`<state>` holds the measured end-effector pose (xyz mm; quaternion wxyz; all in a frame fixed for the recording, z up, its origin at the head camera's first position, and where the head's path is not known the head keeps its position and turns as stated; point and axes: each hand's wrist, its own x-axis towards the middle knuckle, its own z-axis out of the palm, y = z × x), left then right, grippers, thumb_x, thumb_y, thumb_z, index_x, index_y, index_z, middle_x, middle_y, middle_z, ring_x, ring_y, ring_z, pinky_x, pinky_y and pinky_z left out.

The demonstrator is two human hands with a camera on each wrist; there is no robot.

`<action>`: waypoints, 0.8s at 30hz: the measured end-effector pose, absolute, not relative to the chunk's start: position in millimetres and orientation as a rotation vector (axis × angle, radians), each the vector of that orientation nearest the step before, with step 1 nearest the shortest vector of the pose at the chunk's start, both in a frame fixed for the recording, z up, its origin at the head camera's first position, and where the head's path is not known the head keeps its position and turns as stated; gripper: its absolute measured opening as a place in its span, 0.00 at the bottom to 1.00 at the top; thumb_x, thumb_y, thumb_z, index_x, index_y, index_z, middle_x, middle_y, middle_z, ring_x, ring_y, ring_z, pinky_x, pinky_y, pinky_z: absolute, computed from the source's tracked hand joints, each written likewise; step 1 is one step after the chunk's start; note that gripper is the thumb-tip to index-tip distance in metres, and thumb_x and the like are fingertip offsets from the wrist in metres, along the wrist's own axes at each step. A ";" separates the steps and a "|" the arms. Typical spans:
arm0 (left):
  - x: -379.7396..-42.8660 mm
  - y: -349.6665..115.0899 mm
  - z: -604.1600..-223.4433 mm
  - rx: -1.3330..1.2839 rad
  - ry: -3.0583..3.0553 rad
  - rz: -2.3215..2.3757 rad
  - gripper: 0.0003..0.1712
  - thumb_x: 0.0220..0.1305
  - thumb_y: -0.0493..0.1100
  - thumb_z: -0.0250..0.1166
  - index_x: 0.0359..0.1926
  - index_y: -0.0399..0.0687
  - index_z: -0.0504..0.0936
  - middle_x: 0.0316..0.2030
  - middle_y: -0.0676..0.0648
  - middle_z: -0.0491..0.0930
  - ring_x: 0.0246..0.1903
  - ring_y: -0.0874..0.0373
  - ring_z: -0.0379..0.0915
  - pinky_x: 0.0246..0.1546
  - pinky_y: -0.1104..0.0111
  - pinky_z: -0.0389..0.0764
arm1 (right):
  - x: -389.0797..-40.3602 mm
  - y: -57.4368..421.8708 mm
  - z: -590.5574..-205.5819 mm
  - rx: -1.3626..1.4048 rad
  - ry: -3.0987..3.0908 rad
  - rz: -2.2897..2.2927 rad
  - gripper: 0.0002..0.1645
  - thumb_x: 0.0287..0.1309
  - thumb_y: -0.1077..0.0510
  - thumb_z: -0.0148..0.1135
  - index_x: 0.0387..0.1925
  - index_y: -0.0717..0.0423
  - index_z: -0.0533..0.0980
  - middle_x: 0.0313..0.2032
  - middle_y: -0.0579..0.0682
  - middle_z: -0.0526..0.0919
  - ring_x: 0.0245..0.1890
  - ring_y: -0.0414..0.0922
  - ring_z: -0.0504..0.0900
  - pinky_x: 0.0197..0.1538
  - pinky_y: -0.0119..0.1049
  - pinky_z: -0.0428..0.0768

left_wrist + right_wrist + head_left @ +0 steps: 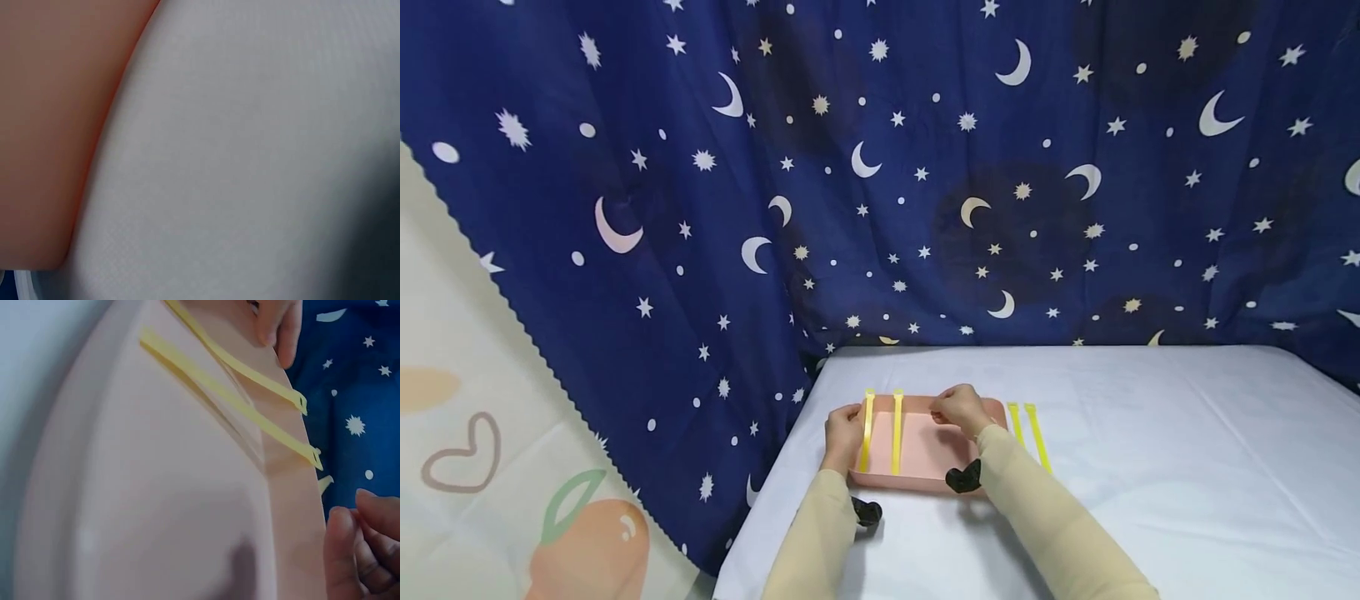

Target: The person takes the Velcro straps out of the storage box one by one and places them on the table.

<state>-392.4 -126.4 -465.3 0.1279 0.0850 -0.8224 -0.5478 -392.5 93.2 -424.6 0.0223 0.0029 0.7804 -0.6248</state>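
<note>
Nearest, the table (925,558) is overhung by the left sleeve (808,537) and the right sleeve (1052,508); by the latter, two loose strips (1037,429) right of the pink tray (921,454) are partly covered, so access to them is hampered. A black lump (964,477) is worn at the right wrist, and the tray's near edge is partly masked by it. The tray's left end is gripped by the left hand (842,435). Two laid strips (897,433) are propped on its far rim; they could be dislodged if the tray were tugged or the rim bumped. There, the right hand (964,410) is held narrow, thumb and finger nearly met; whether anything is pinched cannot be told. Behind, a starry curtain (925,67) is hung
</note>
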 end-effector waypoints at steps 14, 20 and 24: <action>-398.2 -126.9 -471.9 0.249 -2.359 -1.608 0.20 0.68 0.29 0.52 0.57 0.34 0.82 0.55 0.35 0.82 0.61 0.42 0.76 0.62 0.52 0.78 | -390.2 66.1 -450.9 0.022 2.531 -1.829 0.05 0.58 0.68 0.65 0.31 0.70 0.83 0.25 0.54 0.85 0.23 0.41 0.82 0.29 0.33 0.84; -398.7 -126.2 -471.0 0.247 -2.354 -1.617 0.20 0.69 0.31 0.53 0.57 0.35 0.82 0.56 0.36 0.82 0.61 0.43 0.76 0.63 0.52 0.78 | -389.5 54.3 -458.0 -0.007 2.471 -1.905 0.04 0.56 0.71 0.64 0.30 0.73 0.82 0.25 0.57 0.85 0.21 0.41 0.81 0.27 0.32 0.85; -395.7 -126.0 -471.3 0.232 -2.360 -1.581 0.19 0.68 0.30 0.53 0.56 0.34 0.83 0.54 0.36 0.83 0.59 0.43 0.77 0.61 0.52 0.79 | -388.2 49.3 -463.1 -0.031 2.448 -1.926 0.03 0.56 0.73 0.63 0.30 0.74 0.80 0.28 0.60 0.87 0.21 0.41 0.82 0.27 0.33 0.86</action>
